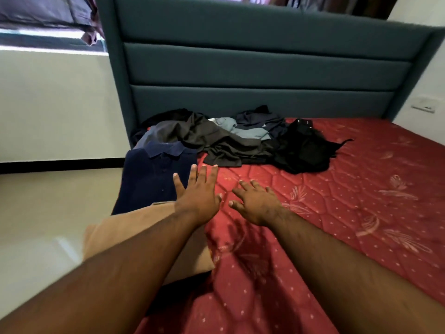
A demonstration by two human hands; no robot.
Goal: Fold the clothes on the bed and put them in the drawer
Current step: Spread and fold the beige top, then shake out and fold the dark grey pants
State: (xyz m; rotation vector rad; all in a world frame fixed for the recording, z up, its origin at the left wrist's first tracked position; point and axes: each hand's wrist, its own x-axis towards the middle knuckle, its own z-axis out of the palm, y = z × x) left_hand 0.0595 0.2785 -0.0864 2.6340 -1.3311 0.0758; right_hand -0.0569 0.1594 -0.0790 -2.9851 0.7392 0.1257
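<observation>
Both our left hand [197, 191] and right hand [255, 203] reach flat-fingered and empty toward the unfolded pile [231, 138], which lies straight beyond them against the headboard [260, 68], the left hand slightly nearer.

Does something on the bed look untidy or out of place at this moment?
Yes. A crumpled pile of clothes lies unfolded near the headboard. By contrast, the navy polo shirt and the tan garment lie folded at the mattress edge. Nothing looks damaged.
</observation>
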